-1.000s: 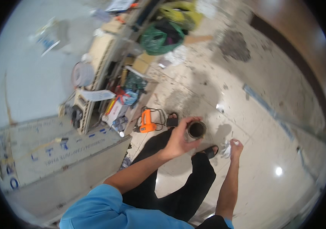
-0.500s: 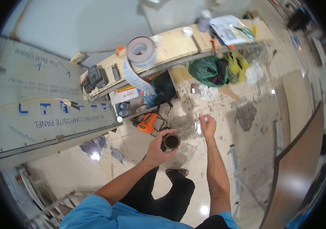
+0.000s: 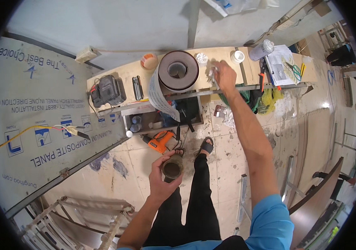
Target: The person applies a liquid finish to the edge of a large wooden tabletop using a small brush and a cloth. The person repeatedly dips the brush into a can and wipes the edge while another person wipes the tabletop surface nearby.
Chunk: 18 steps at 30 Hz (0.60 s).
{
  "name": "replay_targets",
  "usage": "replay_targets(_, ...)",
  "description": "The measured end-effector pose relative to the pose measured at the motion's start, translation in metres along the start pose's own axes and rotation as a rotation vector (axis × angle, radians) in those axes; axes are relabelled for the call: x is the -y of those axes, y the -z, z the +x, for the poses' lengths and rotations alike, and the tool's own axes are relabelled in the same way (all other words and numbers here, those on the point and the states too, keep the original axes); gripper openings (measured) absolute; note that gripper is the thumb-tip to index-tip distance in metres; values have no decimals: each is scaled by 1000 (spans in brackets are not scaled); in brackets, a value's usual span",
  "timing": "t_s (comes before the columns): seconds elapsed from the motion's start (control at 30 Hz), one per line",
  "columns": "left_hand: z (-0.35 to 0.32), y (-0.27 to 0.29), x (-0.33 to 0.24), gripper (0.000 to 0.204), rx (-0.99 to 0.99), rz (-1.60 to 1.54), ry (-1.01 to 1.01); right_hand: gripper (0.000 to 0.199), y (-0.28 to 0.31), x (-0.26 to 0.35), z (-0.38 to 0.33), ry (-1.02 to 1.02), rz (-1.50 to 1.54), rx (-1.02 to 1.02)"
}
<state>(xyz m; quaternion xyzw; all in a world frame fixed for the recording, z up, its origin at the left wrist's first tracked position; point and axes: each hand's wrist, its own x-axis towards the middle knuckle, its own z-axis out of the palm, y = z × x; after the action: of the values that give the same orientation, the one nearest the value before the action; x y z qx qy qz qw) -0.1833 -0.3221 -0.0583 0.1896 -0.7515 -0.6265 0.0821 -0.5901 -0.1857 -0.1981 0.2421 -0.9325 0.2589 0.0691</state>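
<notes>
My left hand [image 3: 160, 183] is wrapped round a brownish, open-topped cylindrical container [image 3: 172, 168] with a dark inside, held over the floor in front of my legs. Over the wooden bench [image 3: 138, 66], my right hand [image 3: 224, 76] has its fingers pinched together. Something small and whitish shows at its fingertips, too blurred to name. Left of that hand stands a large roll of sandpaper [image 3: 179, 70], its loose end hanging over the bench edge. A white cup [image 3: 237, 57] is just right of the hand, and a small white ridged item [image 3: 201, 58] lies to its left.
On the bench are a battery charger [image 3: 108, 91], an orange tape roll [image 3: 149, 61], a spray can [image 3: 262, 49], an orange-handled cutter [image 3: 262, 75] and scissors [image 3: 295, 71]. Below are an open drawer [image 3: 149, 130], an orange heat gun [image 3: 159, 142] and plastic bags [image 3: 269, 102]. Ladder rails [image 3: 243, 198] stand at right.
I have come closer to the bench. My right hand has reached forward from above the floor to over the bench. The container stays in my left hand.
</notes>
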Motion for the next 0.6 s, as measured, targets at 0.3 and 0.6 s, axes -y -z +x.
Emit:
replay_targets(0.3,14,-26,-3,73,-96,-113,71,26,-17,-17,43,213,-25,197)
replay_targets(0.6,26,-26,-9,73,-88,-48,62,13,3,-4,41,278,-14,107)
